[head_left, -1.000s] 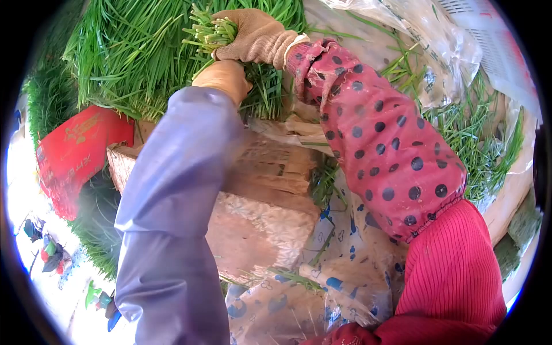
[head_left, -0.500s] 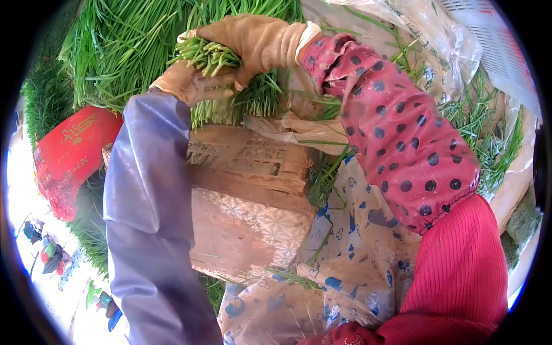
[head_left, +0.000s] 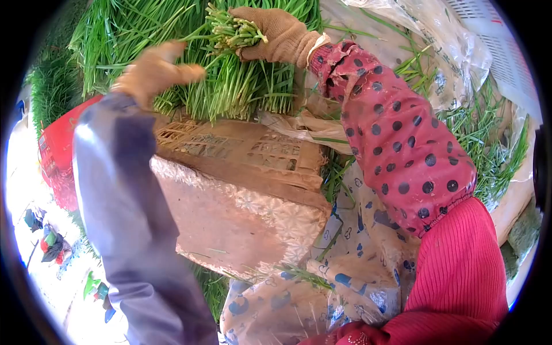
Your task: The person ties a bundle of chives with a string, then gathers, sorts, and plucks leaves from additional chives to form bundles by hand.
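My right hand (head_left: 275, 35), in a brown work glove, is closed around a bunch of Chinese chives (head_left: 231, 31). The pale cut ends of the bunch point toward me. To its left, apart from the bunch, is my gloved left hand (head_left: 158, 72), somewhat smeared by motion, with thumb and fingers spread and nothing in them. Beneath and behind both hands lies a big pile of long green chives (head_left: 135, 26), its stem ends (head_left: 247, 100) hanging over the far side of a worn wooden crate (head_left: 241, 146).
A patterned board (head_left: 224, 221) covers the crate's near side. Printed plastic sheeting (head_left: 345, 259) drapes at the lower middle. A red bag (head_left: 57, 152) lies at left. Loose stalks (head_left: 489, 138), clear plastic (head_left: 454, 57) and a pale slatted crate (head_left: 500, 52) are at right.
My left hand has come away from the bunch, moving left and opening. My right hand has shifted slightly up and right, still holding the chives.
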Available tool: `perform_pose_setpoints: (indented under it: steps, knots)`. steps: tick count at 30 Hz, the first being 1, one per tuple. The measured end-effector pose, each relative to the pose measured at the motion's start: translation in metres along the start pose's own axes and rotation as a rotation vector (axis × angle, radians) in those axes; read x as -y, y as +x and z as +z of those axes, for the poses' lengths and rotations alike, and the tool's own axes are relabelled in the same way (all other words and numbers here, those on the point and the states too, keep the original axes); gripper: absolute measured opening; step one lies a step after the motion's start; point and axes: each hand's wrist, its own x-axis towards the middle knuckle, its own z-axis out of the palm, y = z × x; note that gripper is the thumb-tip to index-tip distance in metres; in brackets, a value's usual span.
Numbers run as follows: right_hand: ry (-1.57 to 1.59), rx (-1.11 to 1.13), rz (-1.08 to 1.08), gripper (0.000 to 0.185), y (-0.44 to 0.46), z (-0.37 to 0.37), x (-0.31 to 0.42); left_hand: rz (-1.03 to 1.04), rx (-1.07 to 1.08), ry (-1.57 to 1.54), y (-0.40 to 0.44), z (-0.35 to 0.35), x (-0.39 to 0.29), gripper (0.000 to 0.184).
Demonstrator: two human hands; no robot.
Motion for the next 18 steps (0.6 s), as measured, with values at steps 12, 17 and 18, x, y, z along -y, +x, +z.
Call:
perform_pose_setpoints:
  steps: [12,17,18]
  knots:
    - [-0.077,-0.016,-0.116,0.061,0.001,-0.001,0.008,0.179,-0.003,0.612,0.071,0.06,-0.002,0.037]
    - [-0.259,0.077,-0.125,0.065,0.0,0.001,0.01,0.349,0.202,0.868,0.066,0.058,-0.018,0.031]
    - [-0.286,0.094,-0.167,0.065,0.001,0.001,0.008,0.355,0.187,0.702,0.08,0.073,0.011,0.033]
